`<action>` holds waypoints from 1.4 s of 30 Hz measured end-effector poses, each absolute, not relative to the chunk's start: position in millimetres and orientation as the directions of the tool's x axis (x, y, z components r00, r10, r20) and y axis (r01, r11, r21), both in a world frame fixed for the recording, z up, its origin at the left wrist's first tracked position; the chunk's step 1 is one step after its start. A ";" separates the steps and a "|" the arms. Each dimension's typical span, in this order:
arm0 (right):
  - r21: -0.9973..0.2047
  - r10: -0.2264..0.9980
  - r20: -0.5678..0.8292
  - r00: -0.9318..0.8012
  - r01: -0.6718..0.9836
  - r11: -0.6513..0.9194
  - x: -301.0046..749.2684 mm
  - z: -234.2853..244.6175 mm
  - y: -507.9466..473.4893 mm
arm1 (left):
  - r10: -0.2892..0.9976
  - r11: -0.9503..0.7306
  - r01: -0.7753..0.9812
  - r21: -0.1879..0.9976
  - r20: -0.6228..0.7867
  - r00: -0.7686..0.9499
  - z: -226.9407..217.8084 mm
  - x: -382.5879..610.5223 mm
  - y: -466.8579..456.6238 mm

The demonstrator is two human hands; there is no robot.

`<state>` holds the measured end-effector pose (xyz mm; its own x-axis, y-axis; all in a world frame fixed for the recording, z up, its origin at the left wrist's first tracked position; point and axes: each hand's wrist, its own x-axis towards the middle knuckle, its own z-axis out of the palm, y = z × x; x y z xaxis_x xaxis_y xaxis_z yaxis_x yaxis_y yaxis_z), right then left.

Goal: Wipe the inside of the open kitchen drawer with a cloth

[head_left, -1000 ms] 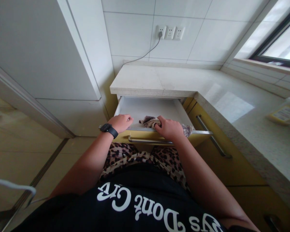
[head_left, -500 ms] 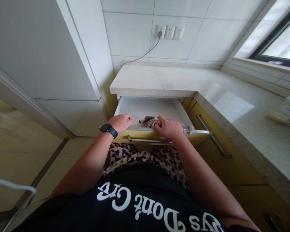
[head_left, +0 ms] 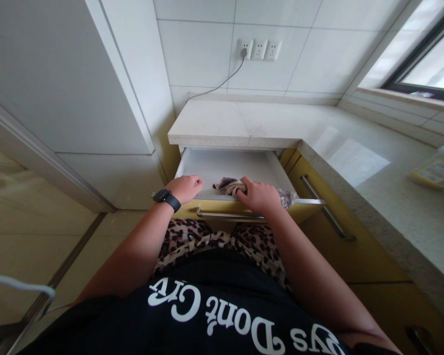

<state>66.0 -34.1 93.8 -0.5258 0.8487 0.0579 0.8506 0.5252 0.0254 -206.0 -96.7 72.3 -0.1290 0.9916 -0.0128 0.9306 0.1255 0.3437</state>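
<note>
A shallow white drawer (head_left: 237,165) with a yellow front stands pulled out below the countertop. My right hand (head_left: 259,196) is closed around a crumpled patterned cloth (head_left: 227,186) at the drawer's front rim. Part of that cloth sticks out past the right side of the hand. Over the left end of the same rim is my left hand (head_left: 185,188), its fingers curled into a fist. Whether it grips the rim or something else is hidden. A metal bar handle (head_left: 225,215) runs across the drawer front, just below both hands.
A pale stone countertop (head_left: 222,118) turns the corner to the right. On it stands a clear bottle with a yellow label (head_left: 436,172). Yellow cabinets with metal handles (head_left: 327,209) line the right. A plugged-in cord (head_left: 222,85) hangs from the wall sockets (head_left: 259,50).
</note>
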 end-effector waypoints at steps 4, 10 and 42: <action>0.034 0.839 0.085 -0.538 0.843 0.537 66.5 91.2 -33.6 | 0.992 0.126 0.935 0.330 -0.013 -0.129 72.4 -206.0 -96.3; 0.035 0.837 0.094 -0.538 0.842 0.538 65.5 90.5 -33.1 | 0.991 0.125 0.940 0.318 -0.006 -0.130 71.9 -206.6 -97.0; 0.032 0.841 0.138 -0.523 0.851 0.524 65.7 89.3 -35.2 | 0.990 0.130 0.947 0.293 0.005 -0.137 79.4 -201.7 -101.7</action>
<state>65.7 -35.2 89.3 -0.5228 0.8411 0.1385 0.8512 0.5238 0.0321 -201.7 -101.7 79.4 -0.1375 0.9905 0.0046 0.9472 0.1301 0.2930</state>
